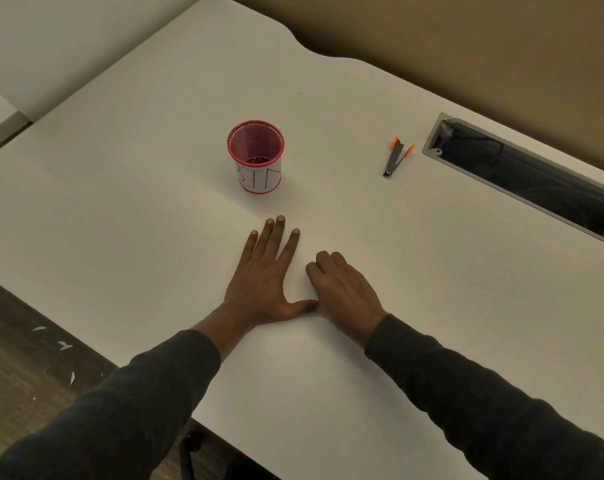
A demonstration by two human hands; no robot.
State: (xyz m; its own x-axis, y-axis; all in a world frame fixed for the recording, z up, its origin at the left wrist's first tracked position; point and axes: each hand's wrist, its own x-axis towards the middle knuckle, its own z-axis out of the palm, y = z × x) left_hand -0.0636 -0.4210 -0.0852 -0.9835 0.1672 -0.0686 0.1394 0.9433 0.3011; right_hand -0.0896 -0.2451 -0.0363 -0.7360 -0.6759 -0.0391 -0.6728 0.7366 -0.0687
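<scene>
My left grip [259, 289] lies flat and outstretched on the white desk [120, 202] near the red wire-mesh cup [257, 157]; my right grip [342, 292] rests beside it, curled closed.

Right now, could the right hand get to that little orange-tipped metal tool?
Probably yes. The right hand rests on the table, and only bare surface lies between it and the orange-tipped metal tool; the red mesh cup stands off to the left.

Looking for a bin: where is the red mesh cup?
Head view: the red mesh cup stands on the white desk, just beyond the fingertips of the left hand, left of the orange-tipped metal tool.
</scene>
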